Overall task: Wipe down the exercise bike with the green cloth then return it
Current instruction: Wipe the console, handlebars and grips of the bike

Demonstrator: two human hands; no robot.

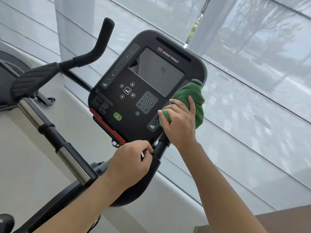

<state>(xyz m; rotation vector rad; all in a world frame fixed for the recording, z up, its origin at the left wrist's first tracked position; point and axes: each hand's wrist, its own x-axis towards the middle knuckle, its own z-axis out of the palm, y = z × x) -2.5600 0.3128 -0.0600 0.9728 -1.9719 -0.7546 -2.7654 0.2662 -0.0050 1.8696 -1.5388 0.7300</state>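
Note:
The exercise bike's black console (134,91) fills the middle of the view, with a dark screen, a keypad and a green button. My right hand (180,121) grips the bunched green cloth (191,96) and presses it against the console's right edge, near the lower right corner. My left hand (131,163) is curled round the black handlebar (158,152) just below the console. The cloth hides part of the console's right side.
The bike's left handlebar (99,46) rises at the upper left, with a padded armrest (33,79) and a chrome and black bar (50,132) below it. Sheer window blinds (252,73) lie behind. A brown surface (286,221) shows at the lower right.

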